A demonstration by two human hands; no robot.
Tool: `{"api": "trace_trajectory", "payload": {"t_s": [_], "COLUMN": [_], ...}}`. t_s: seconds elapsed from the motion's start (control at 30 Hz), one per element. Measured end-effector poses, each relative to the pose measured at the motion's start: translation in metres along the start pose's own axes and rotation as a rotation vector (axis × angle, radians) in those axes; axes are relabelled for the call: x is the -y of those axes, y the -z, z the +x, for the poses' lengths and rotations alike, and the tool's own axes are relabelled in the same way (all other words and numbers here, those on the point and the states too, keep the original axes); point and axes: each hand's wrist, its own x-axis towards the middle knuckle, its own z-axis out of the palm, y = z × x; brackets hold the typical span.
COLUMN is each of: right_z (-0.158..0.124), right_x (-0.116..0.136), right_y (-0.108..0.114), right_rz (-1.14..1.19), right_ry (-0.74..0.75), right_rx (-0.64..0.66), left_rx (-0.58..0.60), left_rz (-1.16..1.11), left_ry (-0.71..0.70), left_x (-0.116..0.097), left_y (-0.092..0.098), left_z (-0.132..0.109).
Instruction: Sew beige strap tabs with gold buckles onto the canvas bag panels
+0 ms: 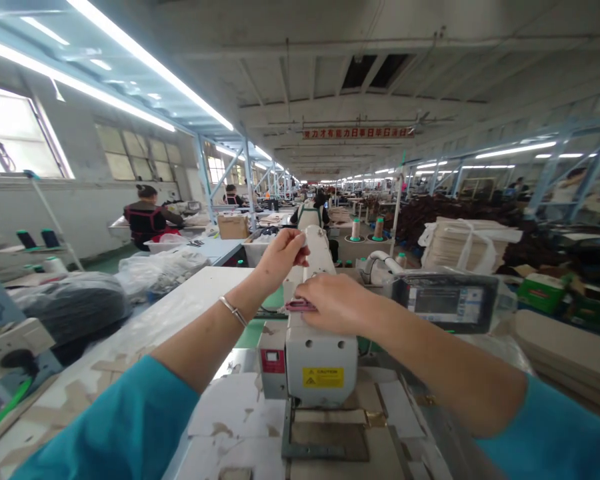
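A white sewing machine [320, 357] with a yellow caution label stands in front of me. My left hand [280, 257] is raised over the machine's top with its fingers pinched together near the thread path; what they pinch is too small to see. My right hand [337, 300] rests on top of the machine head, fingers curled over a small pink object [300, 305]. Both arms wear teal sleeves, and a bracelet [233, 311] sits on my left wrist.
A control panel with a screen [447, 301] sits right of the machine. Plastic bags [160, 270] lie on the long white table [130, 340] at left. Thread cones [379, 229], stacked beige material [463, 243] and a green box [543, 292] lie beyond. Other workers sit at far tables.
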Motion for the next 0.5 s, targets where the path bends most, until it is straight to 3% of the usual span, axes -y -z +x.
{"api": "trace_trajectory", "payload": {"t_s": [0.13,0.23,0.37,0.5], "right_z": [0.025,0.028,0.010,-0.017], "right_x": [0.024,0.025,0.008,-0.031], "right_y": [0.003,0.003,0.013,0.016], "right_rz": [-0.161,-0.142,0.095,0.699], "right_ry": [0.044,0.074,0.055,-0.137], "right_rx": [0.143,0.109,-0.170,-0.548], "left_rx": [-0.023,-0.022,-0.044,-0.036], "left_rz": [-0.011,-0.012,-0.025,-0.044], "left_ry": [0.085,0.105,0.119,0.137], "left_x": [-0.001,0.004,0.012,0.010], "left_y": [0.011,0.020,0.025,0.023], "left_z": [0.009,0.011,0.011,0.008]}}
